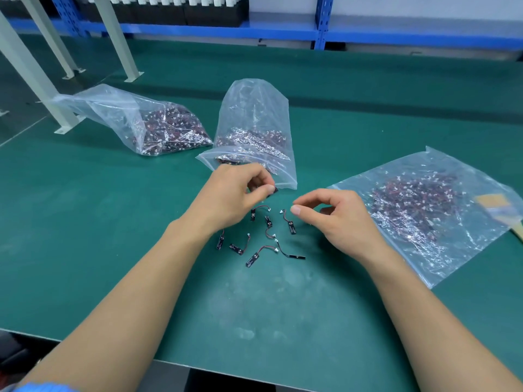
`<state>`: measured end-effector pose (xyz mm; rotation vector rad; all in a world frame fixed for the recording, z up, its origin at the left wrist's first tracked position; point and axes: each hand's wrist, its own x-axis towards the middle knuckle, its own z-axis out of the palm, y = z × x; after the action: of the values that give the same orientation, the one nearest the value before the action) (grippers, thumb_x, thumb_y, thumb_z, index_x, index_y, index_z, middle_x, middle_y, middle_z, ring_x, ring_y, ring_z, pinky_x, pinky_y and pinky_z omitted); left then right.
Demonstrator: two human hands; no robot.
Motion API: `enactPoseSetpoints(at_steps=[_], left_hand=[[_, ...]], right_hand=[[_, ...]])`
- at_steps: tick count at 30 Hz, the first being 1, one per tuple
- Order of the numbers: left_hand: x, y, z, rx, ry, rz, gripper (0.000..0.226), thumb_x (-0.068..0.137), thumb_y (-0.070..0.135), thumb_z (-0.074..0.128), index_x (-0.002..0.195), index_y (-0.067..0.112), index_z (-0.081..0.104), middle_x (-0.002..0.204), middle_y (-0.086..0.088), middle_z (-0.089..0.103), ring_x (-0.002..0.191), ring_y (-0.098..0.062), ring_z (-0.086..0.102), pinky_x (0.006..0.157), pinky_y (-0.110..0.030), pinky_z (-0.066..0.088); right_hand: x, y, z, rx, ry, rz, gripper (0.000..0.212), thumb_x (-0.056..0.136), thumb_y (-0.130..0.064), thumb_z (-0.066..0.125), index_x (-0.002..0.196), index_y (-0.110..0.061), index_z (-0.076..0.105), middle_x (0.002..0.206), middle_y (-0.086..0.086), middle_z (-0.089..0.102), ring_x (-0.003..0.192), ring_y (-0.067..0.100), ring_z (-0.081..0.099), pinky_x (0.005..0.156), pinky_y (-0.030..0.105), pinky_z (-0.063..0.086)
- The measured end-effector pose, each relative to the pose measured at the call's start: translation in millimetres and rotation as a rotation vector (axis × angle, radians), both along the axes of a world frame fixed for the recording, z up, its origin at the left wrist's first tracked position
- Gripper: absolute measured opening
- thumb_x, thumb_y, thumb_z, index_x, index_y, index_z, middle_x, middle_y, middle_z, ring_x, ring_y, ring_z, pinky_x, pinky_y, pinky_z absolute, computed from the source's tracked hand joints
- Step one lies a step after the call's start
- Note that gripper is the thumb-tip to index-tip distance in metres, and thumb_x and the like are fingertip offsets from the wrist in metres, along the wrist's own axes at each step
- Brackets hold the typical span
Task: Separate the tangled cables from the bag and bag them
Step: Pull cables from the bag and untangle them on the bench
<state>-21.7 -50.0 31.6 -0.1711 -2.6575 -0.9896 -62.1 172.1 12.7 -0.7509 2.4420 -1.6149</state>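
Several small black cables with white plugs (pixel 260 239) lie spread on the green mat between my hands. My left hand (pixel 235 193) hovers above them and pinches a dark cable piece (pixel 272 191) between thumb and fingers. My right hand (pixel 336 219) hangs to the right with its fingers loosely curled and holds nothing I can see. An upright clear bag (pixel 254 108) with tangled cables stands just behind my left hand, and a small flat bag (pixel 209 161) lies at its foot. A flat bag of cables (pixel 418 210) lies on the right.
A third clear bag of cables (pixel 147 120) lies at the back left, near white frame legs (pixel 36 80). A brush with a wooden handle (pixel 498 210) rests on the right bag's edge. Blue shelving (pixel 319 24) runs along the back. The mat's front edge (pixel 198 366) is near me.
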Motion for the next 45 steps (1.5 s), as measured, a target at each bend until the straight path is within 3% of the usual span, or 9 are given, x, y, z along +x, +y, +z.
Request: enactPoseSetpoints(at_steps=[4,8,11,16,20,24,30,35,45], left_hand=[[9.5,18.9,-0.2,0.067,-0.03,-0.068,0.003,0.09,0.019,0.071,0.088,0.02,0.07,0.069,0.014,0.071,0.067,-0.007,0.065,0.067,-0.029,0.054],[13.0,25.6,0.2,0.117,-0.032,-0.112,0.003,0.09,0.019,0.073,0.087,0.019,0.072,0.066,0.014,0.07,0.064,-0.007,0.066,0.067,-0.033,0.056],[13.4,24.9,-0.1,0.138,-0.033,-0.125,0.003,0.089,0.018,0.074,0.086,0.019,0.072,0.068,0.013,0.071,0.065,-0.009,0.067,0.067,-0.032,0.056],[14.6,20.1,-3.2,0.173,-0.046,-0.168,0.012,0.085,0.01,0.076,0.092,0.02,0.072,0.075,0.012,0.071,0.072,-0.005,0.066,0.064,-0.014,0.048],[15.3,14.9,-6.5,0.183,-0.048,-0.182,0.014,0.086,0.01,0.075,0.094,0.022,0.071,0.08,0.011,0.071,0.078,-0.012,0.068,0.073,-0.029,0.055],[13.2,11.3,-9.3,0.215,-0.057,-0.189,0.012,0.087,0.015,0.077,0.093,0.023,0.072,0.081,0.01,0.072,0.079,-0.013,0.068,0.075,-0.033,0.054],[11.4,3.0,-10.9,0.239,-0.019,-0.137,0.005,0.086,0.027,0.076,0.089,0.029,0.072,0.081,0.015,0.072,0.078,-0.007,0.066,0.069,-0.022,0.049],[10.1,-18.5,-12.4,0.254,0.02,0.007,0.011,0.088,0.019,0.076,0.083,0.029,0.073,0.074,0.012,0.07,0.062,-0.001,0.054,0.06,-0.007,0.038],[5.0,-42.2,-21.0,0.252,0.027,0.158,0.012,0.088,0.018,0.074,0.08,0.027,0.072,0.076,0.005,0.072,0.068,-0.029,0.056,0.06,-0.018,0.043]], right_hand=[[2.7,-3.7,0.2,-0.049,0.009,0.014,0.009,0.082,-0.031,0.083,0.08,-0.036,0.076,0.081,-0.018,0.075,0.075,0.0,0.066,0.068,0.02,0.047],[2.5,-3.2,-0.1,-0.088,-0.026,0.059,0.013,0.086,-0.02,0.08,0.08,-0.031,0.077,0.076,-0.011,0.076,0.07,0.003,0.068,0.067,0.022,0.051],[2.1,-2.3,0.7,-0.118,-0.06,0.078,0.013,0.089,-0.015,0.076,0.079,-0.023,0.078,0.073,-0.008,0.076,0.058,-0.004,0.062,0.058,0.006,0.042],[0.6,1.0,2.7,-0.081,-0.149,0.063,0.018,0.091,-0.013,0.072,0.075,-0.017,0.077,0.068,-0.002,0.074,0.045,-0.001,0.05,0.049,0.006,0.033],[-2.2,6.6,6.0,-0.005,-0.209,0.071,0.019,0.092,-0.015,0.071,0.073,-0.017,0.076,0.067,0.001,0.073,0.045,0.006,0.037,0.048,0.016,0.031],[-4.7,13.2,12.6,0.058,-0.264,0.099,0.019,0.092,-0.016,0.07,0.074,-0.017,0.076,0.068,0.001,0.072,0.046,0.009,0.034,0.047,0.016,0.031],[-4.7,28.1,10.8,0.182,-0.269,0.1,0.019,0.091,-0.024,0.072,0.074,-0.017,0.075,0.066,-0.001,0.072,0.053,0.011,0.041,0.05,0.018,0.033],[-3.1,33.1,6.7,0.283,-0.27,0.128,0.019,0.089,-0.027,0.075,0.071,-0.022,0.076,0.066,-0.001,0.073,0.053,0.007,0.05,0.05,0.017,0.036],[-1.2,30.7,1.2,0.418,-0.198,0.102,0.022,0.086,-0.029,0.078,0.064,-0.026,0.073,0.061,-0.005,0.071,0.048,0.004,0.056,0.049,0.013,0.039]])
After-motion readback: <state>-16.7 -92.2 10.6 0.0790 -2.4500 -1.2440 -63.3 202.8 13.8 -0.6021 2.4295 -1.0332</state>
